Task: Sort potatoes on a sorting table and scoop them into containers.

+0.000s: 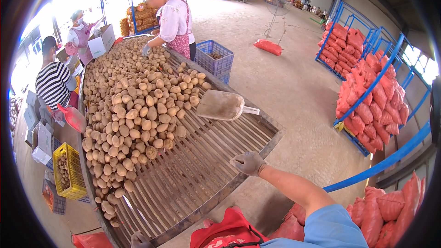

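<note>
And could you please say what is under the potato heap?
The slatted table is under the potato heap. It shows bare near the right hand; beneath the heap it is covered.

— We see brown potatoes (138, 110), a yellow crate (74, 193) and red sacks (367, 124).
— We note a black-and-white striped shirt (52, 80), a grey right glove (250, 163) and a left one (140, 240), barely in view, that looks grey too.

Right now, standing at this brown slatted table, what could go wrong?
The pale, soil-stained scoop with a white handle lies with its handle at the brown slatted table's right rim, so a passing arm might knock it off. The heaped, round brown potatoes reach the left rim, so some could perhaps roll over it if the pile slips.
</note>
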A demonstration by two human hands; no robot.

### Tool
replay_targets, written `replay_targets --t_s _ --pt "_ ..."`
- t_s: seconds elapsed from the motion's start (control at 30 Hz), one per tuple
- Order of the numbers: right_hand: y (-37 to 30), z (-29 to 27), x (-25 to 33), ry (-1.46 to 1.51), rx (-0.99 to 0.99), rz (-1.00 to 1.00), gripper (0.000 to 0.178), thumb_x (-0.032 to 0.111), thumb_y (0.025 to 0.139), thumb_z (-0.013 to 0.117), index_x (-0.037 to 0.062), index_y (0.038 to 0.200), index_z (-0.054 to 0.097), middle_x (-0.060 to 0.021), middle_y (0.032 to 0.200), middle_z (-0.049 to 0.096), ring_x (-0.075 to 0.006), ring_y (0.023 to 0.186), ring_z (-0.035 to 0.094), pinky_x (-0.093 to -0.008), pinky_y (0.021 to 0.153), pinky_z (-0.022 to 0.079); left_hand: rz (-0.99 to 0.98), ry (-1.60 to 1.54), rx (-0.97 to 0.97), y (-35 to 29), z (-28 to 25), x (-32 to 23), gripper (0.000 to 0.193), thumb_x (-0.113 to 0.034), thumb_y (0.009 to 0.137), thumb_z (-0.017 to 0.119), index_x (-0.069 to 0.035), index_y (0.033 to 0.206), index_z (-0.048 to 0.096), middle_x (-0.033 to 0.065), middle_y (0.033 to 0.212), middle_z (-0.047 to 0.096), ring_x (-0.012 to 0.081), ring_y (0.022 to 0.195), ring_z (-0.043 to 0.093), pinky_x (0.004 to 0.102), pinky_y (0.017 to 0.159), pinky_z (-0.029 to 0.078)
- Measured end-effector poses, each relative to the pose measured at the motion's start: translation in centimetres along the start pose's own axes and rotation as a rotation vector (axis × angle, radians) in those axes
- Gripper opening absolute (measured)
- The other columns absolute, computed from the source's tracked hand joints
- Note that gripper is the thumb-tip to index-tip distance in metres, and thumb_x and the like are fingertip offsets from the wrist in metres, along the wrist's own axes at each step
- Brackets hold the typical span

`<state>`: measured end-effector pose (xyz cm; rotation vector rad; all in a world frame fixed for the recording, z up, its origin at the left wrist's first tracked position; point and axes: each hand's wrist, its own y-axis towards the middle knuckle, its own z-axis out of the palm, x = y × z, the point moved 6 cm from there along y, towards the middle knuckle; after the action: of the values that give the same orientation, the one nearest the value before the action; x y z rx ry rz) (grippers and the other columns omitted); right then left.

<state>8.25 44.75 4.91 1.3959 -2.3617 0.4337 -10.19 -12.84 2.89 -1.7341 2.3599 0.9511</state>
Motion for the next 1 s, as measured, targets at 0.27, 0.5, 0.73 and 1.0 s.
replay_targets --t_s 0.27,0.5,0.73,1.0 --pt "0.8 0.0 0.3 0.032 -0.021 -0.018 0.044 0.050 0.109 0.055 0.0148 0.100 0.079 -0.0129 0.103 0.080 -0.0395 0.098 0.074 -0.0505 0.088 0.058 -0.048 0.018 0.029 0.4 0.0 0.2 0.025 -0.028 0.106 0.069 -0.009 0.098 0.083 0.0114 0.092 0.082 0.0299 0.082 0.078 0.0421 0.075 0.062" --pt "-1.8 0.4 -2.8 0.101 -0.221 -0.130 0.031 0.032 0.102 0.063 0.0100 0.089 0.082 -0.0154 0.082 0.078 -0.0371 0.077 0.076 -0.0498 0.072 0.058 -0.043 -0.111 0.076 1.4 1.1 -2.1 0.026 -0.024 0.097 0.069 -0.008 0.078 0.077 0.0167 0.077 0.074 0.0389 0.072 0.072 0.0499 0.068 0.054" --pt "0.1 0.6 -0.2 0.185 -0.176 -0.103 0.032 0.023 0.104 0.063 0.0035 0.092 0.085 -0.0114 0.072 0.078 -0.0237 0.067 0.079 -0.0364 0.066 0.061 -0.173 -0.117 0.099 1.4 -2.6 -2.7 0.029 -0.023 0.100 0.063 -0.007 0.077 0.070 0.0179 0.078 0.071 0.0423 0.076 0.070 0.0543 0.070 0.053" --pt "0.0 0.5 0.0 0.191 -0.157 -0.068 0.029 0.020 0.103 0.063 0.0036 0.093 0.085 -0.0116 0.073 0.079 -0.0246 0.067 0.079 -0.0383 0.067 0.061 -0.177 -0.098 0.088 0.9 -1.4 -1.5 0.029 -0.023 0.099 0.064 -0.008 0.076 0.071 0.0175 0.077 0.072 0.0409 0.076 0.071 0.0535 0.072 0.054"
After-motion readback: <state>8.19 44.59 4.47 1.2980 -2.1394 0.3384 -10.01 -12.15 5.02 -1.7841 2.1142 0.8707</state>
